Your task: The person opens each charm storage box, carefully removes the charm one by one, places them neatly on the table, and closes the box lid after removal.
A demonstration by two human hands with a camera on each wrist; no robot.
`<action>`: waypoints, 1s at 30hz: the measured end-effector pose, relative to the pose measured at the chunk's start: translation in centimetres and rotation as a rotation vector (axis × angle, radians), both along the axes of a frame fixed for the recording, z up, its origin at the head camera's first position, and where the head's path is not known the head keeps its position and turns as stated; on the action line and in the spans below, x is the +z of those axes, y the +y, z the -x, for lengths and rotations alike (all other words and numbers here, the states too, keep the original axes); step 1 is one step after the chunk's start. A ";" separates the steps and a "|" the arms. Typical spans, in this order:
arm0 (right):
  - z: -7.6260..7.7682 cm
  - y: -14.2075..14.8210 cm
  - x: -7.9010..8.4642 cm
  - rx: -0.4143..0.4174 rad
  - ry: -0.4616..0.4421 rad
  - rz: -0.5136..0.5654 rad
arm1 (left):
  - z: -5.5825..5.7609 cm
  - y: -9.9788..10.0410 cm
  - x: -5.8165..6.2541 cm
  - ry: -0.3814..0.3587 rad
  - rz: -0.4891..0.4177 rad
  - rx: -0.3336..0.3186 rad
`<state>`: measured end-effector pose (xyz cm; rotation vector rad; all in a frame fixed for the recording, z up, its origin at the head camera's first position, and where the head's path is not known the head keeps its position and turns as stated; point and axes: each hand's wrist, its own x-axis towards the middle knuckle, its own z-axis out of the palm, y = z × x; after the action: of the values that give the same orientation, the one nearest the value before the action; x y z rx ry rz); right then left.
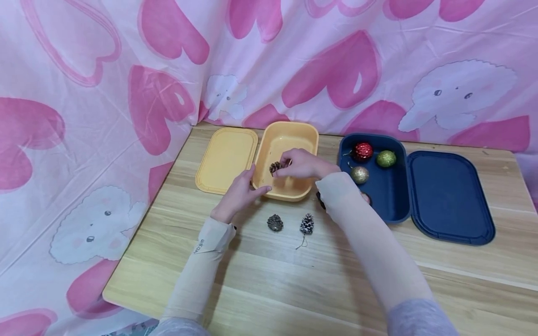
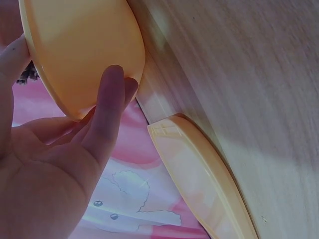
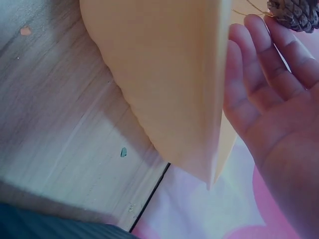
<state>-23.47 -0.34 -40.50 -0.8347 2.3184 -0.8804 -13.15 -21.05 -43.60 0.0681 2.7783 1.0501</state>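
Note:
My right hand (image 1: 303,163) pinches a brown pine cone (image 1: 275,167) over the inside of the yellow box (image 1: 313,135). In the right wrist view the pine cone (image 3: 295,15) is at the fingertips, with a thin gold string beside it. My left hand (image 1: 239,192) grips the box's near left side; in the left wrist view its fingers lie against the outer wall (image 2: 84,45) and the thumb is at the rim. Two more pine cones lie on the table in front of the box: a dark one (image 1: 275,223) and a white-tipped one (image 1: 307,224) with a string loop.
Left of the box lies its yellow lid (image 1: 224,158). To the right stands a dark blue box (image 1: 392,205) holding several ornaments, among them a red ball (image 1: 362,151) and a green ball (image 1: 385,159). Its blue lid (image 1: 451,196) lies beside it. A pink curtain (image 1: 269,60) hangs behind the table.

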 end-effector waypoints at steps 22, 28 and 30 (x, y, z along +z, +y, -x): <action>-2.1 2.1 1.3 -0.161 -0.078 0.311 | 0.0 -0.1 -0.1 -0.014 0.004 0.008; -2.8 2.4 1.3 -0.210 -0.149 0.427 | 0.1 0.0 -0.1 -0.011 -0.002 0.003; -3.0 2.6 1.4 -0.223 -0.170 0.458 | 0.1 0.0 -0.1 -0.013 -0.005 0.000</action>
<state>-20.43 2.24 -39.14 -0.6488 2.1164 -1.5554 -13.24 -21.07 -43.67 0.0611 2.7644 1.0543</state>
